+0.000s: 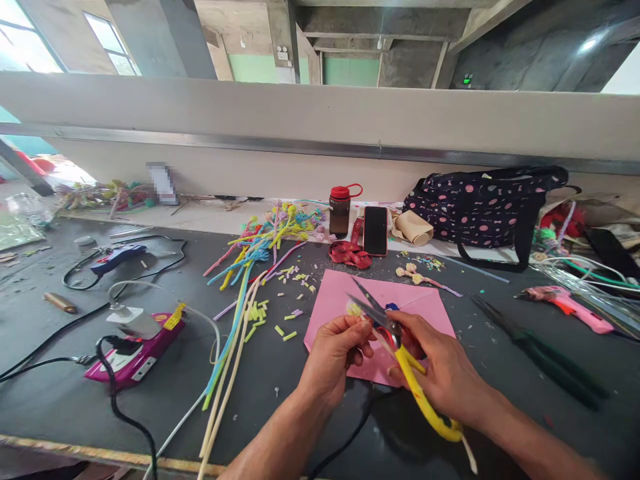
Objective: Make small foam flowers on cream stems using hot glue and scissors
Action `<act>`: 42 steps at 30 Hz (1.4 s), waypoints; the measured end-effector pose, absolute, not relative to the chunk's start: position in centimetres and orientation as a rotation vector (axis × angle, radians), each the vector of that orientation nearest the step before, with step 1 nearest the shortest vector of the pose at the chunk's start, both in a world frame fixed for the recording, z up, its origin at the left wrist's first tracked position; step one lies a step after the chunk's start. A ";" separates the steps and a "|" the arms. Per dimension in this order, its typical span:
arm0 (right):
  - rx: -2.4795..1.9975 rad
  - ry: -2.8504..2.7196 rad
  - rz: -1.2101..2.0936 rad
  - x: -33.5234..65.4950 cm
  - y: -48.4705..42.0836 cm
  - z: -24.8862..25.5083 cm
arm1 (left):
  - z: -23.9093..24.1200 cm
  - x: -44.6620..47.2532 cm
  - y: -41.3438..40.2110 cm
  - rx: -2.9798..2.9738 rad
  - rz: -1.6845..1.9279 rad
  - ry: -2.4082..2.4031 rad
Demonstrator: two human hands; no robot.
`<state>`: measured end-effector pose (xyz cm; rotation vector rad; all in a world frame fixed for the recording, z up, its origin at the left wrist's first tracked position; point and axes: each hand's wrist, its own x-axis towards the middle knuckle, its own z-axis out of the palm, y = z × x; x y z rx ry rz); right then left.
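My left hand point(335, 353) is closed in a pinch on a small fuzzy craft piece point(354, 309) with a pale yellow tip, above a pink sheet point(327, 300). My right hand point(443, 363) grips scissors point(415, 387) with yellow handles. Their blades stand apart and point up and left, crossing close by the left fingertips and the fuzzy piece. Whether the blades touch the piece I cannot tell. Something dark blue point(391, 307) shows behind the blades. A pale strand point(470, 455) hangs below the scissor handles.
Left lie long pale strips point(230, 380), cut green bits point(257, 312) and a colourful bunch of fuzzy stems point(260, 247). A purple power strip point(135, 353) trails cables. Behind stand a bottle point(340, 217), phone point(375, 230) and bag point(480, 210). Right are pliers point(545, 353) and a pink glue gun point(570, 303).
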<state>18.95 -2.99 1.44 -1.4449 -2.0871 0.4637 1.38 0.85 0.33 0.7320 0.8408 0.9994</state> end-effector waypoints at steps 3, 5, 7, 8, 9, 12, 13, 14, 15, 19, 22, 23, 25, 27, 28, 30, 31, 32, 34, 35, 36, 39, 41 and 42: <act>-1.430 -1.986 0.658 19.3 -3.1 2.3 | 0.5 1.3 0.8 0.722 0.960 0.845; -1.427 -1.990 0.642 19.5 -3.2 2.3 | 0.5 1.4 0.8 0.720 0.942 0.836; -1.426 -2.044 0.534 19.5 -3.3 2.0 | 0.6 1.4 0.7 0.731 0.932 0.829; -1.419 -2.076 0.461 19.5 -3.4 1.8 | 0.5 1.4 0.7 0.740 0.932 0.827; -1.412 -2.107 0.389 19.5 -3.4 1.5 | 0.5 1.4 0.7 0.749 0.934 0.828; -1.421 -2.168 0.224 19.5 -3.5 1.0 | 0.4 1.4 0.6 0.769 0.947 0.836; -1.437 -2.175 0.189 19.5 -3.5 0.9 | 0.4 1.4 0.6 0.776 0.950 0.837; -1.454 -2.181 0.162 19.5 -3.4 0.8 | 0.4 1.4 0.6 0.782 0.953 0.840; -1.466 -2.186 0.137 19.5 -3.4 0.7 | 0.4 1.4 0.6 0.790 0.956 0.844; -1.477 -2.202 0.050 19.7 -3.4 0.5 | 0.4 1.4 0.6 0.826 0.966 0.873; -1.480 -2.207 0.042 19.6 -3.5 0.3 | 0.4 1.5 0.6 0.853 0.982 0.880; -1.481 -2.207 0.047 19.6 -3.5 0.3 | 0.5 1.5 0.7 0.859 0.988 0.882; -1.479 -2.202 0.053 19.5 -3.6 0.3 | 0.5 1.5 0.7 0.872 0.998 0.886; -1.474 -2.194 0.049 19.4 -3.6 0.3 | 0.4 1.5 0.7 0.890 1.006 0.889; -1.473 -2.190 0.043 19.4 -3.6 0.3 | 0.4 1.5 0.7 0.901 1.010 0.890; -1.471 -2.186 0.031 19.4 -3.6 0.4 | 0.3 1.5 0.7 0.921 1.015 0.895; -1.468 -2.187 0.025 19.3 -3.6 0.4 | 0.3 1.5 0.7 0.930 1.016 0.899; -1.463 -2.188 0.020 19.3 -3.6 0.4 | 0.3 1.4 0.7 0.936 1.015 0.904; -1.452 -2.194 0.017 19.4 -3.6 0.3 | 0.3 1.4 0.7 0.942 1.008 0.913; -1.448 -2.195 0.013 19.4 -3.5 0.2 | 0.3 1.4 0.8 0.943 1.007 0.915; -1.448 -2.196 0.013 19.4 -3.5 0.1 | 0.3 1.4 0.8 0.943 1.006 0.916; -1.456 -2.199 0.022 19.4 -3.5 0.0 | 0.3 1.4 0.8 0.951 1.009 0.918; -1.463 -2.202 0.027 19.4 -3.5 0.0 | 0.3 1.5 0.8 0.959 1.009 0.921; -1.464 -2.203 0.028 19.4 -3.6 0.0 | 0.3 1.5 0.8 0.963 1.009 0.922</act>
